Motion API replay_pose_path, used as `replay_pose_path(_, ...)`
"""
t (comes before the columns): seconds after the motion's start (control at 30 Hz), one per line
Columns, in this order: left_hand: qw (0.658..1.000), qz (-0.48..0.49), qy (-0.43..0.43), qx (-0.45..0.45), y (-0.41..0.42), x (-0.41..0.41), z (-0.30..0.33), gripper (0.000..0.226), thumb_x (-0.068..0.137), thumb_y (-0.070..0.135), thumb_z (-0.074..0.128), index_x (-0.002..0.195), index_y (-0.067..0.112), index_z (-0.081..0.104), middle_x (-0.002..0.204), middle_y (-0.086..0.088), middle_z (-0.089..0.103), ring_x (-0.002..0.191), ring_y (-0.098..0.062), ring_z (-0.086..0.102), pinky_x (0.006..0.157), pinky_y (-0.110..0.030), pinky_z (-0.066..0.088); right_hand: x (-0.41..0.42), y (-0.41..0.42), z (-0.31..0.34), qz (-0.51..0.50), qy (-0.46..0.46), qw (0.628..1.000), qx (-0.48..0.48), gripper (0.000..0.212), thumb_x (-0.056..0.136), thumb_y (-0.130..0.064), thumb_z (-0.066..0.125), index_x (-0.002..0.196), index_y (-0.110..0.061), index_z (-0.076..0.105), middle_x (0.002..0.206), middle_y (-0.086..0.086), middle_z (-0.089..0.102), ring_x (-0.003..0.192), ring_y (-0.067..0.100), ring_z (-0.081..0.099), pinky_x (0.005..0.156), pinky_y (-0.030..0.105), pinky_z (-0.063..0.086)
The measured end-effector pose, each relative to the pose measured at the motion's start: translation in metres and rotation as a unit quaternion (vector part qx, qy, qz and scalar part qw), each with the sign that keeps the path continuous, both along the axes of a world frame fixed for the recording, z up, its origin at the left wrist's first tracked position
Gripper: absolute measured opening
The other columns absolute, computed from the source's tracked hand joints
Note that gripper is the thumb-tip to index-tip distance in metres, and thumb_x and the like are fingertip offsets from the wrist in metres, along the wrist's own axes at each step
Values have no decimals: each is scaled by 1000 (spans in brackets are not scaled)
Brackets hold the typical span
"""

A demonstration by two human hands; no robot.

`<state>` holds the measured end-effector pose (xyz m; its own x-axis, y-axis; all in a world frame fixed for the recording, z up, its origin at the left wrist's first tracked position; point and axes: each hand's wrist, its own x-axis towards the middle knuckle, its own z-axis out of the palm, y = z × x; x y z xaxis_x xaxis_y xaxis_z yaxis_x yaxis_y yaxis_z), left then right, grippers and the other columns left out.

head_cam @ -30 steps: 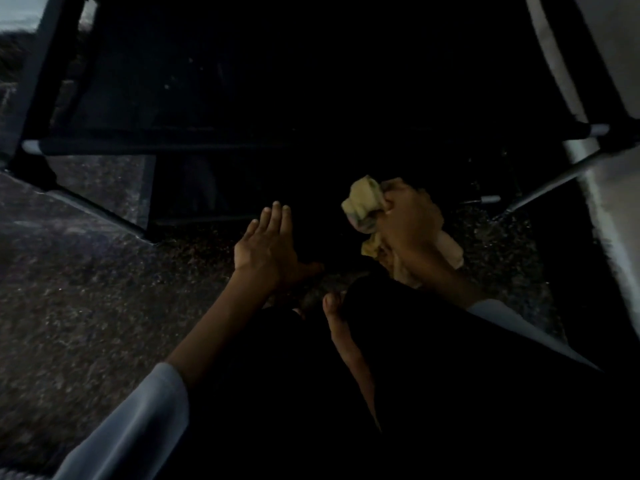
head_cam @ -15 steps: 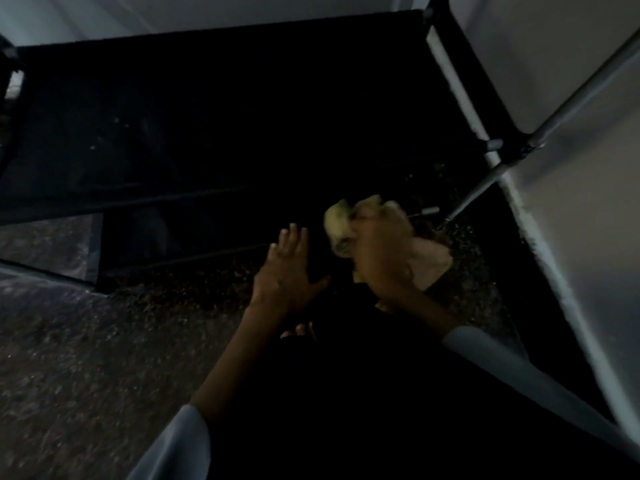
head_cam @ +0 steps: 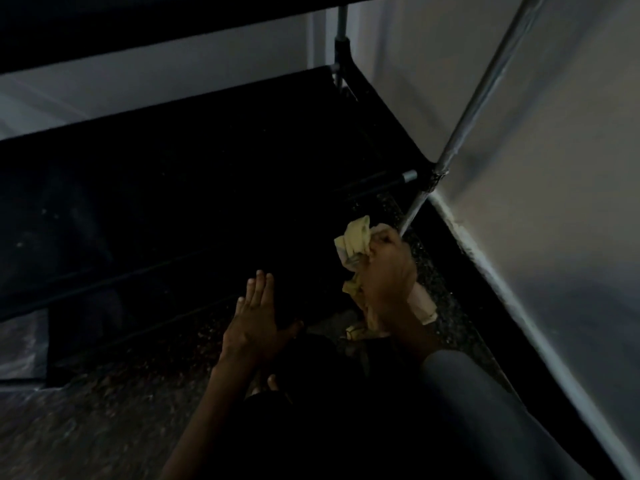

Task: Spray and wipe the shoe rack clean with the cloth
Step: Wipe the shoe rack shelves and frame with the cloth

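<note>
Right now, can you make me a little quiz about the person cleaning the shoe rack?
1. True or false: the right hand grips the yellow cloth.
2. Which is the left hand doing? A: holding a spray bottle. B: lying flat, fingers straight. C: gripping the pole.
3. Fill in: the cloth is close to the rack's grey metal ____.

Key: 1 true; 2 B; 3 pole.
</note>
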<state>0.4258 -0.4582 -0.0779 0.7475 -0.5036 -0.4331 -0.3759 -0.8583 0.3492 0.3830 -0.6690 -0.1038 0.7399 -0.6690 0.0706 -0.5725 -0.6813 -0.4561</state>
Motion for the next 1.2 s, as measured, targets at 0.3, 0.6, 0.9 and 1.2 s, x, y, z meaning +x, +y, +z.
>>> replay_pose_path(0.3,996,20,38,-81,4,3,-10,119,55,75,29,149,10,-3,152,5,-16,141,-15,-19,115,-33,-5,-6,82,-24,250,46,957,-138,43,68,-41,41,89,-23,74,91,0,68,91,26,65,86,35,43)
replay_pose_path(0.6,996,18,35,-77,3,5,-9,91,89,44,54,148,11,-6,157,-5,-15,143,-17,-16,115,-33,-6,-7,31,-7,-78,-57,995,17,33,78,-27,54,89,2,64,102,19,61,89,42,59,77,47,48)
replay_pose_path(0.9,996,22,18,-83,5,6,-12,86,90,34,57,149,11,-1,158,-4,-10,144,-17,-13,116,-34,-3,-8,28,-19,34,-9,996,-81,45,79,-39,42,96,-5,67,96,13,63,87,35,59,78,42,45)
replay_pose_path(1.2,995,25,36,-87,4,8,-10,88,89,31,60,149,11,-1,157,-4,-10,144,-19,-13,116,-35,-3,-19,27,-34,257,-41,940,-223,31,64,-31,71,90,-15,69,91,6,64,87,32,55,80,47,41)
